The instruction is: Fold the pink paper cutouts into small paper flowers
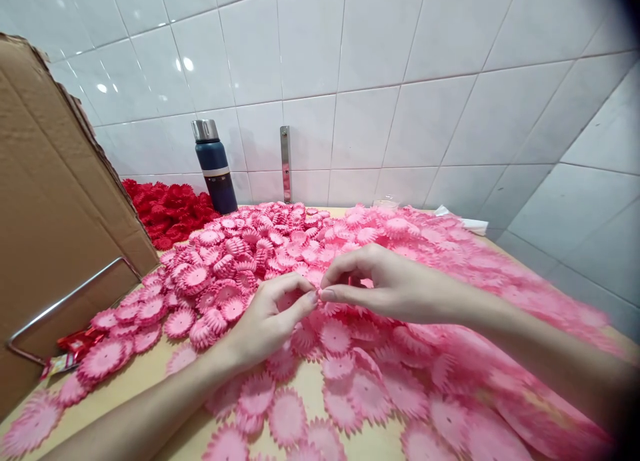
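Observation:
Both my hands meet over a heap of pink frilled paper flower pieces [260, 247] on a wooden table [150, 374]. My left hand [267, 321] has its fingers curled and pinched at the tips on a small pink piece. My right hand [385, 284] pinches the same small pink piece [319, 292] from the other side, thumb against fingers. Flat pink flower discs [287, 417] lie below my wrists. To the right spreads a sheet of pink uncut material [475, 381].
A cardboard box [55, 214] with a metal handle stands at the left. Red flower pieces [167, 211] are piled at the back left beside a dark blue flask [216, 167]. White tiled walls [400, 81] close the back and right. A red wrapper [75, 344] lies by the box.

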### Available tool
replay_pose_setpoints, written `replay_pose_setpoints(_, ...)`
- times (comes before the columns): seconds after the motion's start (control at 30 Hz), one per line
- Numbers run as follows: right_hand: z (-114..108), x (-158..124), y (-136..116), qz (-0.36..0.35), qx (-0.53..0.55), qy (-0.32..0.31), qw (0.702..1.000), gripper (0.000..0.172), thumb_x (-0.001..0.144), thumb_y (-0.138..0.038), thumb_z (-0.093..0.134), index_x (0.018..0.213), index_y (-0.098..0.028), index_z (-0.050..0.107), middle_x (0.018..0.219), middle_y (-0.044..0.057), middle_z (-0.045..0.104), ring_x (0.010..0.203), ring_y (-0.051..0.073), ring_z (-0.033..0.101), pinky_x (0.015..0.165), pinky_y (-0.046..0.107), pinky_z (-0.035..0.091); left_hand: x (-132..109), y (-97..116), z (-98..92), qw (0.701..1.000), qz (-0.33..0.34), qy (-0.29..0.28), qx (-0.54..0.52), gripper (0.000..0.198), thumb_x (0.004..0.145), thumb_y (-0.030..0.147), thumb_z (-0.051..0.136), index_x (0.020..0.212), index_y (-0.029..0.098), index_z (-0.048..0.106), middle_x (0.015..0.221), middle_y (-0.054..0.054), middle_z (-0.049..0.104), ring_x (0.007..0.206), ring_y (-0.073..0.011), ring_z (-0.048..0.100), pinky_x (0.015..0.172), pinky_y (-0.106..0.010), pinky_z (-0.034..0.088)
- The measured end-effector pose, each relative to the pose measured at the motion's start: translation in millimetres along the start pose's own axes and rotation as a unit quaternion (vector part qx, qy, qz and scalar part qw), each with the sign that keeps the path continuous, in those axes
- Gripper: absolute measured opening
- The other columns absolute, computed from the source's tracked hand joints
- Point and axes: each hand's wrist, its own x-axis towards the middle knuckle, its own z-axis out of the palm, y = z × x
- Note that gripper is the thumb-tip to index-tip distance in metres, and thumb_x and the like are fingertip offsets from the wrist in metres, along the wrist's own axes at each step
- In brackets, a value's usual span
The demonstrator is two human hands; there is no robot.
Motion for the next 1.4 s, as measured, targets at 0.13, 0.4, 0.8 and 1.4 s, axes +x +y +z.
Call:
replay_pose_setpoints(0.13, 0.5, 1.6, 4.7, 0.01, 0.034, -0.017, 0.999, 0.029, 0.087, -0.041, 0.059, 0.087, -0.015, 0.07, 0.065, 0.0, 0.057, 0.056, 0.01, 0.045, 0.049, 0.023, 0.035, 0.3, 0.2, -0.8, 1.0, 0.001, -0.005, -0.013, 0.018, 0.089, 0.025, 0.053, 0.075, 0.016, 0.06, 0.077, -0.001, 0.06, 0.071, -0.0131, 0.052, 0.065, -0.023, 0.04)
replay_pose_setpoints(0.4, 0.1, 2.7, 9.6, 0.019, 0.04, -0.021, 0.999, 0.031, 0.09, -0.043, 0.055, 0.088, -0.015, 0.068, 0.065, 0.0, 0.055, 0.054, 0.009, 0.044, 0.048, 0.022, 0.035, 1.3, -0.2, 0.7, 1.0, -0.009, 0.027, -0.013, 0.016, 0.088, 0.027, 0.058, 0.078, 0.015, 0.064, 0.079, -0.002, 0.064, 0.075, -0.0148, 0.057, 0.072, -0.026, 0.044)
replay_pose_setpoints(0.8, 0.6, 2.0, 6.1, 0.004, -0.019, -0.003, 1.0, 0.032, 0.093, -0.039, 0.048, 0.085, -0.015, 0.067, 0.065, 0.001, 0.058, 0.055, 0.01, 0.046, 0.049, 0.024, 0.035, 1.0, 3.3, 3.0, 0.999, -0.001, 0.034, -0.012, 0.013, 0.087, 0.025, 0.059, 0.079, 0.015, 0.064, 0.079, -0.002, 0.064, 0.076, -0.0138, 0.057, 0.074, -0.025, 0.044)
replay_pose_setpoints(1.4, 5.1, 3.2, 5.8, -0.015, -0.053, 0.022, 0.998, 0.023, 0.092, -0.026, 0.048, 0.083, -0.014, 0.065, 0.068, 0.001, 0.06, 0.057, 0.011, 0.047, 0.051, 0.024, 0.035, 2.6, -1.3, 2.7, 0.999, -0.007, 0.041, -0.025, 0.011, 0.085, 0.024, 0.063, 0.08, 0.015, 0.066, 0.081, -0.002, 0.068, 0.078, -0.0137, 0.06, 0.077, -0.024, 0.046)
